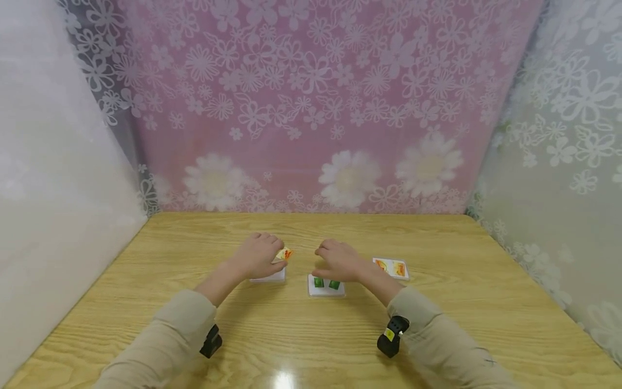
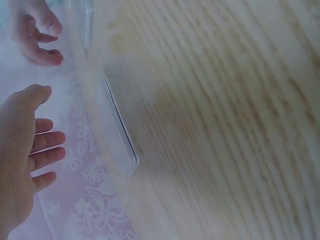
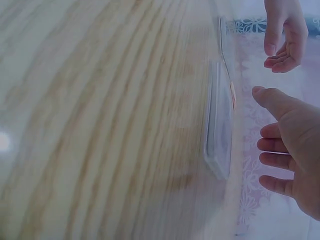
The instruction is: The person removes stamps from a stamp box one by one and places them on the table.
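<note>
My left hand (image 1: 259, 256) reaches over a white flat case (image 1: 269, 277) and hides most of it. An orange and yellow printed piece (image 1: 285, 254) shows between its thumb and fingers in the head view. In the left wrist view the left hand (image 2: 20, 145) has its fingers loosely extended, with nothing between them. My right hand (image 1: 340, 262) hovers above the far side of another white case (image 1: 326, 292), which bears two green pieces (image 1: 318, 282). In the right wrist view the right hand (image 3: 300, 155) is empty, thumb and fingers apart, beyond a clear-edged case (image 3: 218, 125).
A third white case (image 1: 402, 262) with orange and yellow pictures lies to the right, beyond my right forearm. The wooden table (image 1: 291, 335) ends at a pink flowered curtain (image 1: 311, 108). Black devices (image 1: 392, 336) are strapped at both wrists.
</note>
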The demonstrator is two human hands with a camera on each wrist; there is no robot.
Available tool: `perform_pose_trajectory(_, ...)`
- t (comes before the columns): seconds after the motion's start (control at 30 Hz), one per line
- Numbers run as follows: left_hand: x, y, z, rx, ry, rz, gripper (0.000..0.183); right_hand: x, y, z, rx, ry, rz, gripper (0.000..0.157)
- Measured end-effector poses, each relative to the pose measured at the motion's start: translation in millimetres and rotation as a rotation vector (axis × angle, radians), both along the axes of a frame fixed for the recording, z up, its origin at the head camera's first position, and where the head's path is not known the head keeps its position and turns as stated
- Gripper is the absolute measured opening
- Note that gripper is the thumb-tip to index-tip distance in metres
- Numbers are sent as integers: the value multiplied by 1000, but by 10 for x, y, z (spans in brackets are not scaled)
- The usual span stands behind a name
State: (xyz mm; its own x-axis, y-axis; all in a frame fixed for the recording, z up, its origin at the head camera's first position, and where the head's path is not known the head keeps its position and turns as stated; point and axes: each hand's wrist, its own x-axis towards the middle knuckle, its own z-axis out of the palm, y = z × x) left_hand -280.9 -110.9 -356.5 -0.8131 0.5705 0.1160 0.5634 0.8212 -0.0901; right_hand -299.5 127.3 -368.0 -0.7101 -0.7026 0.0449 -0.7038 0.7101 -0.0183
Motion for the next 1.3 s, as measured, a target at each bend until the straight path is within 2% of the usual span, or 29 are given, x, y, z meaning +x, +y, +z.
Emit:
perform_pose_trajectory(0.3,78,174,-34,-64,-28,-21,52,70,172,-29,-9,34,31,52)
perform_pose_trajectory(0.53,104,311,-62,-71,-8,-77,51,103,288,-67,-30,5,34,52)
perform_pose_trajectory(0.8,140,441,-166,-103,30,-116,55,139,392,-103,-21,-11,26,51)
perform_pose_trajectory(1.0,147,551,-186,-154,-9,-109,66,144,432,-118,-20,-9,33,49)
perform_pose_trajectory(1.3,133,594,-253,-168,-39,-105,71,124,439,-168,19,-39,33,61)
